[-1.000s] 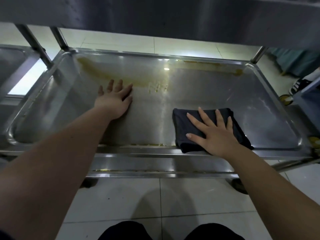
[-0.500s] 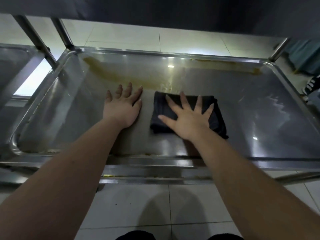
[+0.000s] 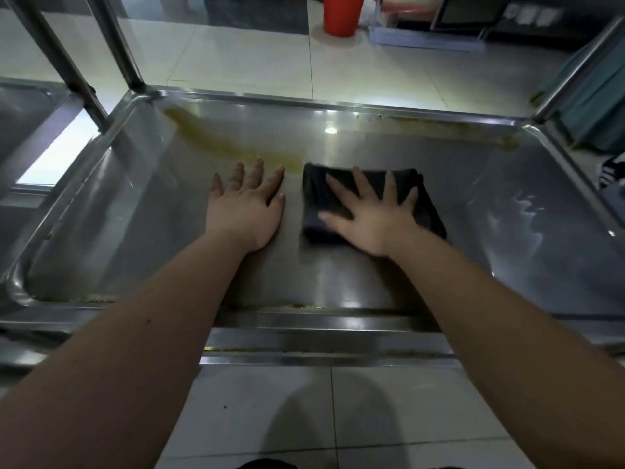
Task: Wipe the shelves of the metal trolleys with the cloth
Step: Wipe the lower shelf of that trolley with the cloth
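A metal trolley shelf (image 3: 490, 231) with a raised rim fills the middle of the view. A yellowish-brown smear (image 3: 216, 143) runs from its far left corner toward the centre, and more residue (image 3: 439, 130) lies along the far rim. A folded dark cloth (image 3: 316, 198) lies flat on the shelf centre. My right hand (image 3: 372, 218) presses on it with fingers spread straight. Just left of the cloth, my left hand (image 3: 247, 208) rests flat on the bare metal.
A second metal trolley (image 3: 23, 120) stands at the left, its upright posts (image 3: 61, 52) close by. Tiled floor lies beyond and below. A red bin (image 3: 340, 15) and a grey tray stand at the back. A teal object (image 3: 595, 96) is at the right.
My right hand has slid the cloth left and away from the near right part of the shelf to beside my left hand. The view has tilted up, and the upper shelf no longer shows.
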Available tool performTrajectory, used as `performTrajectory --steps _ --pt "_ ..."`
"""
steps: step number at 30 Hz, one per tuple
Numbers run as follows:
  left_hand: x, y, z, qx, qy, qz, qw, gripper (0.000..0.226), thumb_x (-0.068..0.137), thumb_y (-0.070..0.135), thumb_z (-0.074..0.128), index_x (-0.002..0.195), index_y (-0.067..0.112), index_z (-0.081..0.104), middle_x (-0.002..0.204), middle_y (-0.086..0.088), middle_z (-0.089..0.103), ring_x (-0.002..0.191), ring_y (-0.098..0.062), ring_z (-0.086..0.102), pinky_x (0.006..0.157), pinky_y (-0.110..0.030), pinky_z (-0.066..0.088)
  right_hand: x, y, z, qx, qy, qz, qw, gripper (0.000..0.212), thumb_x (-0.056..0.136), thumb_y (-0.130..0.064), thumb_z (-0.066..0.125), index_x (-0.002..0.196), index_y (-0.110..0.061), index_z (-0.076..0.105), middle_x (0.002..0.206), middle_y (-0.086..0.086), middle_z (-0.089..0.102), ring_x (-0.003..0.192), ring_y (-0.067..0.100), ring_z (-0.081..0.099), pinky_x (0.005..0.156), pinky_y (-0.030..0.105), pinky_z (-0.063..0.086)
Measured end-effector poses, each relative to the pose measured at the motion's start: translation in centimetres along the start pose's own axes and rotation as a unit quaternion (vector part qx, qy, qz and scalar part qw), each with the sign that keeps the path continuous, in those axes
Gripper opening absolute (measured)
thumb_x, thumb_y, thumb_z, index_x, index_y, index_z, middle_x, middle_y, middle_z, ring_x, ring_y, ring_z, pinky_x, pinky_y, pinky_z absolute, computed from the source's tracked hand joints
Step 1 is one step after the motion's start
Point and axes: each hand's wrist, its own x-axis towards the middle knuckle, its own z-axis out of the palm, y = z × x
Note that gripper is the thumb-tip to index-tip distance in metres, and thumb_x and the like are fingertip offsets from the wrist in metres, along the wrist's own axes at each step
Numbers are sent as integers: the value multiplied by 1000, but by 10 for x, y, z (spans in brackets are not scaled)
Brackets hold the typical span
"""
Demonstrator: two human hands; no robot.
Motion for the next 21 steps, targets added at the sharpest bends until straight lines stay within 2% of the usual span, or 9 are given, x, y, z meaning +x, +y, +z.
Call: performTrajectory --steps 3,5,7,9,11,14,17,21 --pt "0 -1 2 3 13 -1 1000 55 103 51 20 156 43 10 167 4 3 153 -26 0 120 -56 -1 -82 -4 21 -18 -27 -55 998 74 68 -88 3 134 -68 -26 157 -18 -31 145 39 -28 111 68 -15" --pt "0 -1 3 5 15 0 1000 55 103 50 20 156 42 11 167 3 3 153 -27 1 120 -56 0 -89 -3 24 -30 -39 -62 997 71 66 -88 1 127 -71 -30 156 -19 -34 144 37 -30 110 68 -17" --pt "1 -1 3 5 16 1 1000 55 103 50 19 156 42 10 167 3 2 153 -27 0 121 -55 -1 -56 -2 18 -36 -14 -51 998 72 69 -88 2 133 -70 -25 158 -18 -29 145 39 -26 110 69 -16" --pt "2 -2 3 6 13 -1 1000 55 103 51 18 156 42 8 167 3 0 153 -26 -1 121 -55 -2 -1 -5 6 -29 22 -32 999 69 80 -86 9 141 -66 -15 162 -15 -21 147 42 -20 110 71 -13" --pt "1 -1 3 7 1 -1 1000 55 103 51 17 156 43 5 167 5 -2 153 -24 -3 121 -55 -3 57 -7 -7 -12 32 3 999 67 87 -82 16 146 -62 -8 164 -12 -17 146 44 -18 109 73 -12" --pt "2 -2 2 0 -13 -6 1000 55 103 52 15 156 45 4 167 6 -4 153 -23 -6 121 -54 -5 112 -19 -24 6 29 51 998 69 88 -82 18 149 -59 -4 165 -8 -12 146 48 -16 106 76 -10" --pt "1 -2 -1 0 -14 -8 1000 55 103 51 17 156 44 5 167 6 -3 153 -22 -5 121 -54 -5 118 -22 -24 -7 28 57 998 71 86 -83 18 149 -58 -3 165 -8 -11 146 48 -15 107 76 -9" --pt "-4 1 -4 -6 -11 -6 1000 54 104 50 19 156 43 8 167 6 -1 153 -23 -3 121 -54 -3 61 -9 -12 -6 26 17 1000 68 87 -82 16 148 -60 -6 164 -10 -14 147 44 -17 110 72 -11"
